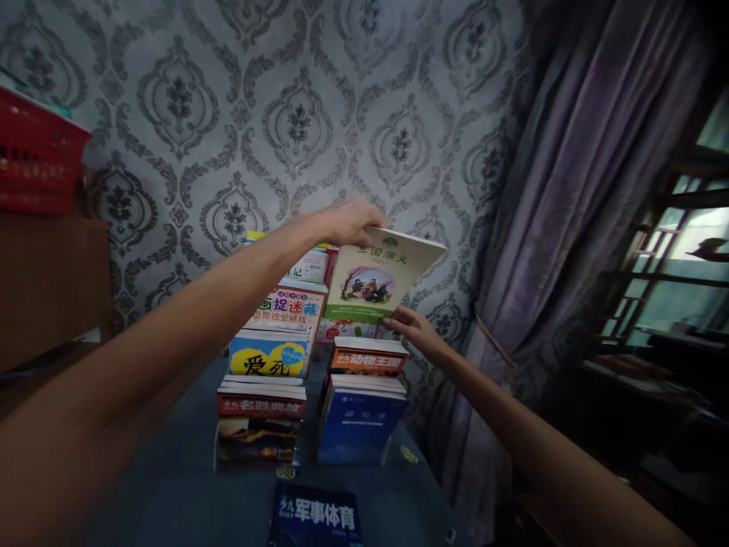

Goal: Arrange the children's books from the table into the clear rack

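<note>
A pale book with a green lower band and a picture of seated figures point(370, 281) is tilted above the back of the right-hand row of books. My left hand point(354, 220) grips its top left corner. At its lower right corner, the fingers of my right hand point(418, 328) pinch the edge. Below it in the same row stand an orange-banded book point(369, 360) and a blue book point(364, 425). Left of that row, another row holds a red-banded book point(262, 406), a yellow and blue book point(270, 357) and a white book with colourful lettering point(288, 308).
A dark blue book point(316, 516) lies flat at the front of the dark table point(165, 486). Patterned wallpaper rises behind. A purple curtain point(547, 251) hangs at the right, and a red basket point(39, 156) sits on a brown cabinet point(51, 281) at the left.
</note>
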{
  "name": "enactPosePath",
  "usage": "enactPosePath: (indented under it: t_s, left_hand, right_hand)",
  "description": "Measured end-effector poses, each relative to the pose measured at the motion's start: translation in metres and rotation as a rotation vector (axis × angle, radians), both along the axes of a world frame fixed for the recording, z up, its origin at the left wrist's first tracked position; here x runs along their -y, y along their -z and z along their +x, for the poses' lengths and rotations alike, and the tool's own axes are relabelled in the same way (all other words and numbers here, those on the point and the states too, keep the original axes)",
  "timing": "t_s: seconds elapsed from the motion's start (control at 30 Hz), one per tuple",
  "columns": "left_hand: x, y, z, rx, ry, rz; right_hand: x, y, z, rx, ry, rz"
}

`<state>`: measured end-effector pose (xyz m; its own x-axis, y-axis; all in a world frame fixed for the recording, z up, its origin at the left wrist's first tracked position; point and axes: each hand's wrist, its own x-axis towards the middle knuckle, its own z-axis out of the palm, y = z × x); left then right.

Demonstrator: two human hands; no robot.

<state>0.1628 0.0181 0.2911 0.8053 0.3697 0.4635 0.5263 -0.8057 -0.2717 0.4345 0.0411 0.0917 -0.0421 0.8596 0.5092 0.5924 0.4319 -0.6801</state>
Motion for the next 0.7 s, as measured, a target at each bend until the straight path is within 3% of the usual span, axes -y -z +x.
enactPosePath:
  t_s: [0.2, 0.5, 0.7]
  left_hand:
    - [0.001, 0.010, 0.004, -0.037, 0.015, 0.002]
    - [-0.001, 0.059, 0.010, -0.082, -0.061, -0.026]
    - [-0.011, 0.058, 0.008, -0.070, -0.066, -0.068]
  right_hand:
    - [0.013, -0.003, -0.003, 0.000, -0.072, -0.080]
    - [0.013, -0.003, 0.000, 0.027, -0.064, -0.159]
    - [0.014, 0.000, -0.003, -0.058, -0.058, -0.179]
